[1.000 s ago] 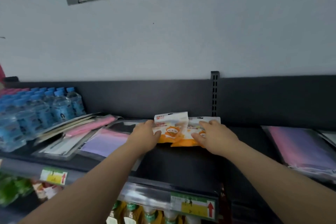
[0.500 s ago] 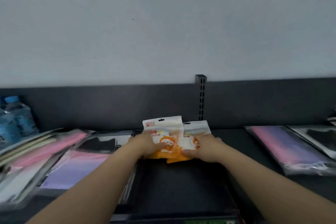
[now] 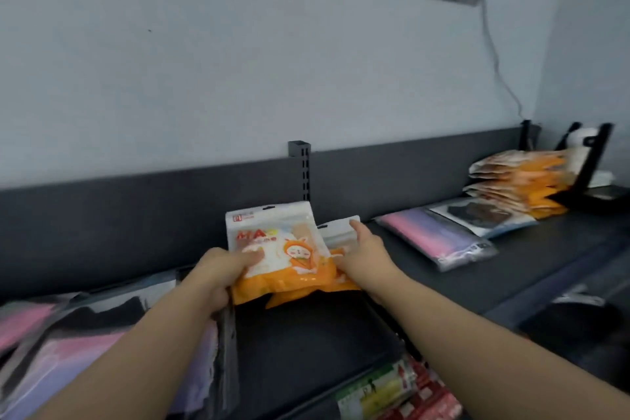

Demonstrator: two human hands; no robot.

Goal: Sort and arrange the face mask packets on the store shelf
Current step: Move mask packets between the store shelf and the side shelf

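Note:
Two orange-and-white face mask packets [image 3: 286,259] overlap at the middle of the dark shelf [image 3: 443,269], lifted slightly off it. My left hand [image 3: 218,269] grips the front packet's left edge, thumb on its face. The right edge of the rear packet [image 3: 335,232] is held by my right hand [image 3: 363,249], whose fingers reach up along its white top. A stack of matching orange packets [image 3: 518,181] stands at the far right of the shelf.
Pink-purple packets [image 3: 439,235] and a black mask packet [image 3: 477,215] lie right of my hands. More pink, purple and black packets [image 3: 85,334] are heaped at the left. A black bracket [image 3: 586,164] stands at the far right. Price labels [image 3: 378,389] line the shelf front.
The view has swung right and tilted, bringing the orange stack at the far right into sight. Both hands have lifted the orange packets a little and still hold them.

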